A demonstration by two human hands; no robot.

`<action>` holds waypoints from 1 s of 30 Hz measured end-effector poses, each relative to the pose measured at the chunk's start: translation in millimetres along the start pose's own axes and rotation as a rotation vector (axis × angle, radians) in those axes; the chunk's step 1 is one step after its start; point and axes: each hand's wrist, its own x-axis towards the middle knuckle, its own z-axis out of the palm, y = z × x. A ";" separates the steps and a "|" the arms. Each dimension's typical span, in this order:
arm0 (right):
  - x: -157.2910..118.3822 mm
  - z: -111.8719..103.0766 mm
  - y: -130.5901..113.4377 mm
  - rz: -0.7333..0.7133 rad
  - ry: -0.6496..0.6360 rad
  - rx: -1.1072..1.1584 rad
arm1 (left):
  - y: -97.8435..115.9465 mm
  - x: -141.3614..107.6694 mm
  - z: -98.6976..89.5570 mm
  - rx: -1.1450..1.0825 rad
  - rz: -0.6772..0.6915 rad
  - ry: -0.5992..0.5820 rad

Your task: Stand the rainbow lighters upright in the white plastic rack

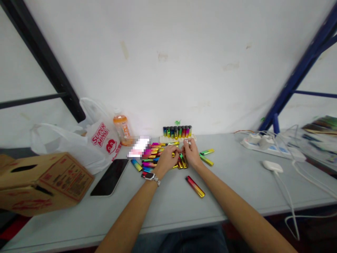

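Observation:
Over a pile of shiny multicoloured lighters (149, 164), my left hand (167, 159) has its fingers curled and pinched. Whatever lies between them is mostly hidden. My right hand (191, 154) is close beside it, closed around a lighter whose small metallic top shows by the fingertips. Gold-and-green lighters (182, 162) lie on the table just below both hands. Behind them, a row of upright lighters (177, 131) stands in a pale holder (195, 138) against the wall. A red-and-gold lighter (195, 186) lies apart, nearer the table's front. Two green-yellow lighters (206, 160) rest right of my right hand.
On the left are a cardboard box (60, 182), a white plastic bag (94, 144), a black phone (110, 177) and an orange drink bottle (122, 128). A blurred bright screen (139, 147) borders the pile. A power strip (273, 147) and charger (272, 166) with cables lie right.

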 end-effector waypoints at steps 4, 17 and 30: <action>21.5 -17.1 -10.8 -0.198 0.012 -0.232 | -1.2 -0.9 1.5 -0.017 0.008 -0.002; 104.3 -23.0 -15.8 -0.280 -0.184 -0.548 | -4.0 -2.8 4.1 -0.038 0.009 -0.022; 112.9 -26.9 -8.7 -0.337 -0.247 -0.707 | -3.5 -2.7 5.0 -0.029 0.013 -0.029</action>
